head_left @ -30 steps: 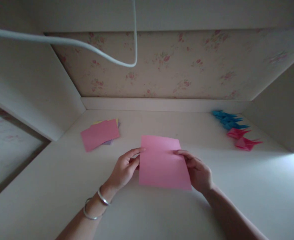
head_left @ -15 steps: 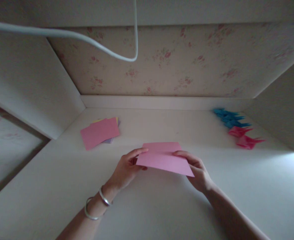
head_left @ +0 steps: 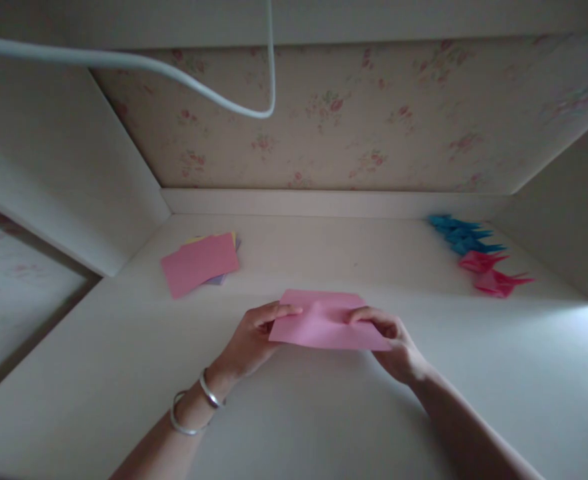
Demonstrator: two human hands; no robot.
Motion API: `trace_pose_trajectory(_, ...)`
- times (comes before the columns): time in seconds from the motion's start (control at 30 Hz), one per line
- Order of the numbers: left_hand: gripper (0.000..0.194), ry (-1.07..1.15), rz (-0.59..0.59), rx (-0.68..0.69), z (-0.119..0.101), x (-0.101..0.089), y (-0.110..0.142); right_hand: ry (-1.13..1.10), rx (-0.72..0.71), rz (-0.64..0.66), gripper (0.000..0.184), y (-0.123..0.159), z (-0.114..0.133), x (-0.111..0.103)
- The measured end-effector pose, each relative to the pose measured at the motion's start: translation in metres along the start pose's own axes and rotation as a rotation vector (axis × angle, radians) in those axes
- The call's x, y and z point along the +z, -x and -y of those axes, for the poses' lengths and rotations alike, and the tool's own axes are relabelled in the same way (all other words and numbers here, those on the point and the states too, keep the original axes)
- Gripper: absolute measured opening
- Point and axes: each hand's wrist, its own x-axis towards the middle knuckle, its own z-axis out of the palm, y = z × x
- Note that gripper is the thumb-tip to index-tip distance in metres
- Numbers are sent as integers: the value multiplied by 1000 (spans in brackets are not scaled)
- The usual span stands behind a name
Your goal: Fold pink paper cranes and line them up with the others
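Above the middle of the white desk (head_left: 294, 427), one pink sheet of paper (head_left: 324, 330) is pinched at its two sides, in the grip of the left hand (head_left: 249, 341) and of the right hand (head_left: 397, 350). Two silver bangles (head_left: 213, 401) circle the left wrist. Far left lies one pile of pink, yellow and purple paper (head_left: 201, 265), its sheets uncountable; far right, two pink origami figures (head_left: 497, 284) beside several overlapping blue ones (head_left: 461, 235). Behind: rose-patterned wallpaper (head_left: 324, 150), one white cord (head_left: 184, 77).
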Motion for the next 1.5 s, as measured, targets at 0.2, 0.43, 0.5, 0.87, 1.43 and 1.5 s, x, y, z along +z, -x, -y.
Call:
trace_pose_trajectory(0.2,29,-42,18,30,-1,1,0,86,-11,-42,43,-3,0,-3)
trace_pose_trajectory(0.43,48,-155,-47,29,-1,1,1,149,-43,40,28,-1,-3,-7)
trace_pose_trajectory(0.5,46,-203,-25,52,2,-1,1,217,-88,48,26,-1,-1,-8)
trace_pose_trajectory(0.87,25,-122,-5,142,-1,2,7,271,-90,-8,28,1,-9,-6)
trace_pose_trajectory(1.43,34,11,-59,-50,-6,-13,4,303,109,406,39,6,11,22)
trace_pose_trajectory(1.5,45,-18,87,-157,-8,-9,4,308,61,420,36,7,13,26)
